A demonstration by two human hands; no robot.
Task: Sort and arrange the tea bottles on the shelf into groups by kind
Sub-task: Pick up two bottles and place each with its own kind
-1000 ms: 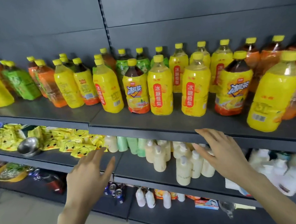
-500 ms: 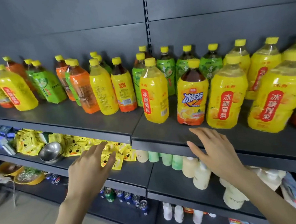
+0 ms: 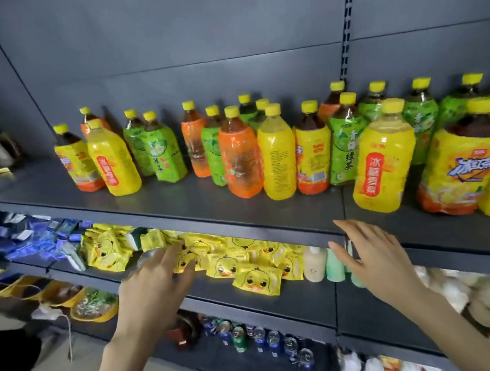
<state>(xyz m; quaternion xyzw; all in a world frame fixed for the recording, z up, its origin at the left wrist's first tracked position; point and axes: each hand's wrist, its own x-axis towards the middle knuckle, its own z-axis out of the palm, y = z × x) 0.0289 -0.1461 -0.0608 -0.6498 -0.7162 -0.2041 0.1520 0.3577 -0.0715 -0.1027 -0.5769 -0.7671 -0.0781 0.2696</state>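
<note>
Just below the shelf [image 3: 209,202] edge we hold left hand [image 3: 157,285] & right hand [image 3: 375,259] open, fingers spread, gripping nothing. Tea bottles [image 3: 276,151] stand mixed on the shelf; 1 yellow bottle [image 3: 382,155] reads 冰糖雪梨, 1 green bottle [image 3: 344,150] reads 绿茶.

Beyond your fingers [image 3: 351,228], yellow-capped tea bottles [image 3: 277,154] wear yellow, green and orange labels on the dark grey shelf [image 3: 197,202]; beneath your fingers, yellow packets [image 3: 256,279] show duck faces.

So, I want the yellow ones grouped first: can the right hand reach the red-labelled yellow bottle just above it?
Probably yes. The right hand is open and empty just below the shelf edge, and the yellow bottle stands in front with nothing before it.
</note>
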